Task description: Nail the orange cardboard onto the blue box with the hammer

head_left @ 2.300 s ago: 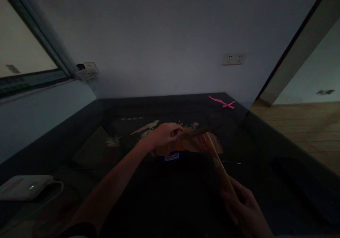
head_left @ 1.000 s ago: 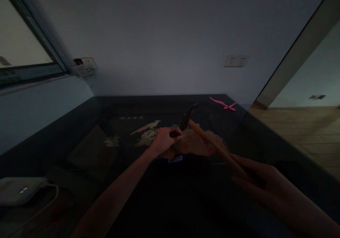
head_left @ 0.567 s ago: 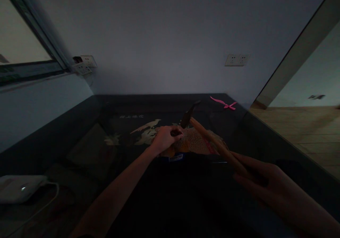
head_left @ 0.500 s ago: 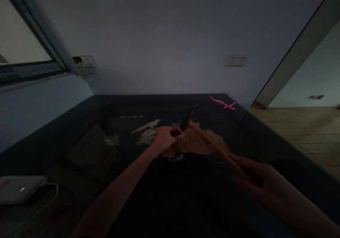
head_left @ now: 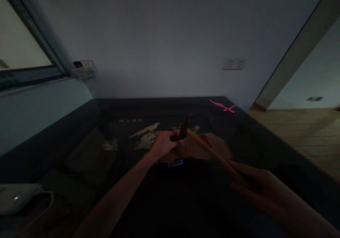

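My right hand (head_left: 255, 185) is closed round the wooden handle of a hammer (head_left: 209, 149). The hammer's dark head stands steeply at the handle's far end, close by the fingertips of my left hand (head_left: 165, 144). That left hand is closed in a pinch; what it holds, if anything, is too dark and small to make out. Beneath both lies a tan, dotted flat piece (head_left: 195, 151) with a reddish patch, partly hidden by hand and handle. A blue item with a pale label (head_left: 175, 163) shows at its near edge.
The dark glossy table (head_left: 114, 107) bears a printed bird and characters. A pink ribbon (head_left: 225, 108) lies at the back right. A white device (head_left: 17, 197) with a cable is at the left. Wall sockets (head_left: 234, 64) sit above the table, with a wooden floor (head_left: 289, 131) to the right.
The hammer's head has swung down slightly and turned more upright beside my left fingers. My left hand keeps its pinch in about the same place. The view has shifted a little.
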Tool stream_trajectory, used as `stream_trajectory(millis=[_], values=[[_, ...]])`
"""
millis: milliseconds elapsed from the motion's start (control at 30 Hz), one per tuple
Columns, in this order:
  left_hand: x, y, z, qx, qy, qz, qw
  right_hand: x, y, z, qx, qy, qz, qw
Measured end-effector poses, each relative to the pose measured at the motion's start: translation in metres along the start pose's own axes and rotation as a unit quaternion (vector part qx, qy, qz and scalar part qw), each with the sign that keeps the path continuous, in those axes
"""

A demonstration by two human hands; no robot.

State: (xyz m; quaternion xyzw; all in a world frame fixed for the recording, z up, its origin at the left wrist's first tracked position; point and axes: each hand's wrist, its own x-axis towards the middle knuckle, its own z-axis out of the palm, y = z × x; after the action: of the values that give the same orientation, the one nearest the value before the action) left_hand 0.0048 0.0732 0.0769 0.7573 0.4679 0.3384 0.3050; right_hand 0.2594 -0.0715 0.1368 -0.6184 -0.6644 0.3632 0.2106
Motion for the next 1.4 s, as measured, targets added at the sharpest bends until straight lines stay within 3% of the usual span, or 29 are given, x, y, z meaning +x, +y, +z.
stream_trajectory(millis=[133,333,500,700,900,1067,1233,1400], values=[[0.0005,0.0009,0.0003,0.008,0.000,-0.004,1.000,-0.0018,0.0023,-0.0011,0.014,0.020,0.010,1.000],[0.0017,-0.0054,0.0016,0.006,-0.002,0.002,1.000,0.0017,0.0000,0.0004,0.009,-0.006,0.005,1.000],[0.0026,-0.0083,0.0026,0.003,-0.004,0.012,1.000,-0.0004,0.0014,-0.0015,0.015,0.035,-0.006,0.999],[0.0024,-0.0061,0.0017,0.019,0.000,0.002,1.000,0.0006,0.0039,0.0020,0.014,0.005,-0.008,1.000],[0.0015,-0.0044,0.0009,0.030,-0.002,0.009,0.999,-0.0043,0.0052,0.0011,0.028,0.033,-0.003,0.999],[0.0022,-0.0055,0.0010,0.036,-0.005,0.008,0.999,-0.0049,0.0050,0.0035,0.027,-0.010,0.008,1.000],[0.0021,-0.0050,0.0014,0.036,-0.006,0.011,0.999,-0.0073,0.0031,0.0018,0.046,0.019,0.026,0.998],[0.0025,-0.0079,0.0027,0.041,-0.003,0.004,0.999,-0.0046,0.0026,0.0029,0.028,-0.007,0.012,1.000]])
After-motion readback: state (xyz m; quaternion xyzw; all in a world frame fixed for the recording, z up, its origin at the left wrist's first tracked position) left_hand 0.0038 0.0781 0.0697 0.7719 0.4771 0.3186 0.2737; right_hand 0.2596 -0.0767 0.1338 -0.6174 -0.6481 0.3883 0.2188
